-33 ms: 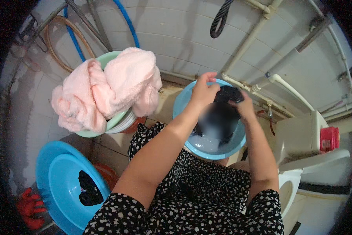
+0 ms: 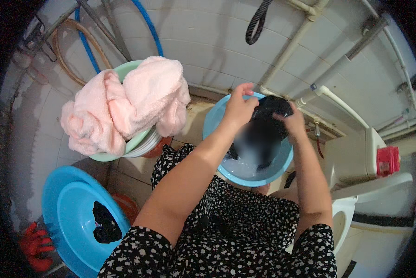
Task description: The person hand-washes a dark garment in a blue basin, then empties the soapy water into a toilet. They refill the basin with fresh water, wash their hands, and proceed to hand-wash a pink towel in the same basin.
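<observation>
A light blue basin [image 2: 209, 127] holds whitish, sudsy water and a wet black cloth garment [image 2: 273, 109]. My left hand [image 2: 239, 107] pinches the garment's upper left edge, its index finger raised. On the right side of the cloth, my right hand [image 2: 293, 122] grips it between thumb and fingers. The garment's upper part is spread between my hands above the water, while its lower part hangs into the basin. A blurred patch hides the middle of the cloth.
Pink fluffy fabric [image 2: 147, 95] is heaped on a pale green basin [image 2: 138, 150] at the left. A larger blue basin [image 2: 69, 185] with a small black cloth [image 2: 107, 224] is at lower left, beside a red glove [image 2: 36, 245]. At right stands a toilet [image 2: 342, 222].
My right hand has shifted slightly outward to the right, and the black garment's top is spread wider. The left hand stays nearly in place.
</observation>
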Motion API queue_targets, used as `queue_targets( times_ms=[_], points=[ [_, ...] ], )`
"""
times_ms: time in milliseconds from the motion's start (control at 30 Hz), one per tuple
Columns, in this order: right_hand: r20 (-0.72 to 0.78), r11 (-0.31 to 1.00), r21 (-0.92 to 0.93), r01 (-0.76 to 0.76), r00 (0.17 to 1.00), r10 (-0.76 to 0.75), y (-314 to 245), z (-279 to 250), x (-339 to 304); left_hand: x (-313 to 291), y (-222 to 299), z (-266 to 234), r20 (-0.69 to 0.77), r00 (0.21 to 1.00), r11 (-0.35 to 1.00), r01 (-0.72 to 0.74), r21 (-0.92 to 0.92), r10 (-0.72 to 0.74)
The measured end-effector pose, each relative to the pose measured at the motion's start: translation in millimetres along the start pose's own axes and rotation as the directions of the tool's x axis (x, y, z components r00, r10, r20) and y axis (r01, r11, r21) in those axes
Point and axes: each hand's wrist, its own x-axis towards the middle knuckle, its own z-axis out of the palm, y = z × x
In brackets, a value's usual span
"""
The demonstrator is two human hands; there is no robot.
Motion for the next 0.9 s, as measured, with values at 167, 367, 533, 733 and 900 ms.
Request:
queue_targets(
  times_ms=[167, 367, 533, 733, 900],
  points=[
    [-0.099, 0.931, 0.364, -0.028, 0.993, 0.069, -138.0, -61.3, -28.1, -19.3, 12.0, -8.8, -0.056, 0.998, 0.999, 0.014, -0.051, -0.017],
    [-0.254, 0.879, 0.445, 0.172, 0.965, -0.060, -213.7, -109.6, -54.8, -23.1, 14.8, -13.3, -0.082, 0.996, 0.993, 0.021, -0.113, -0.030],
    [-0.260, 0.928, 0.156, 0.337, 0.921, -0.291, -221.1, -94.4, -53.3, -19.7, 16.4, -17.3, -0.098, 0.995, 0.991, 0.023, -0.135, -0.037],
    [-0.023, 0.875, -0.246, 0.416, 0.900, -0.434, -154.5, -37.6, -52.4, -22.0, 31.2, -18.9, -0.132, 0.991, 0.986, -0.020, -0.167, -0.002],
    [0.147, 0.637, -0.517, 0.572, 0.793, -0.592, -86.0, 29.3, -45.4, -16.4, 27.3, -17.5, -0.123, 0.992, 0.983, -0.011, -0.182, -0.012]
  ],
)
